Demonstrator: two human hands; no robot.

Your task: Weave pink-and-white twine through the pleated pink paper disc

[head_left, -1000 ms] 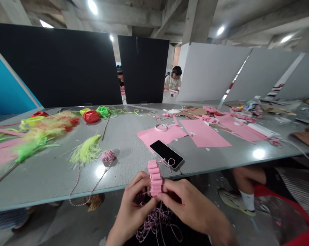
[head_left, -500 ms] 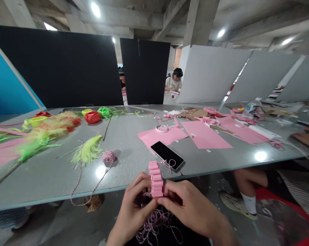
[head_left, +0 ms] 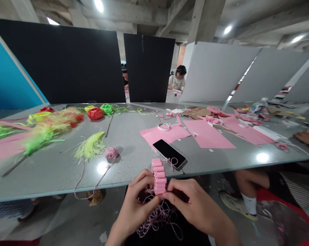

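A strip of pleated pink paper [head_left: 159,176] stands upright between my hands at the table's front edge. My left hand [head_left: 140,200] is closed on its left side and lower end. Thumb and fingers of my right hand [head_left: 191,201] pinch together at its lower right corner. Pink-and-white twisted cord [head_left: 158,217] hangs in a loose tangle below the strip, over my lap. From the strip's top, a short looped end of cord reaches over a black phone [head_left: 169,153]. Whether my right fingers hold cord or paper is hidden.
A ball of cord [head_left: 111,153] lies left of the phone, its strand drooping over the edge. Green fringe [head_left: 91,145], red yarn [head_left: 95,113] and fluffy sticks lie left. Pink sheets [head_left: 208,134], a tape roll [head_left: 164,126] and a bottle [head_left: 258,105] are right. Black panels [head_left: 149,68] stand behind.
The view has shifted slightly, so the table's things appear a little farther right. Both hands keep their grip at the pleated paper strip, with hardly any movement of the fingers.
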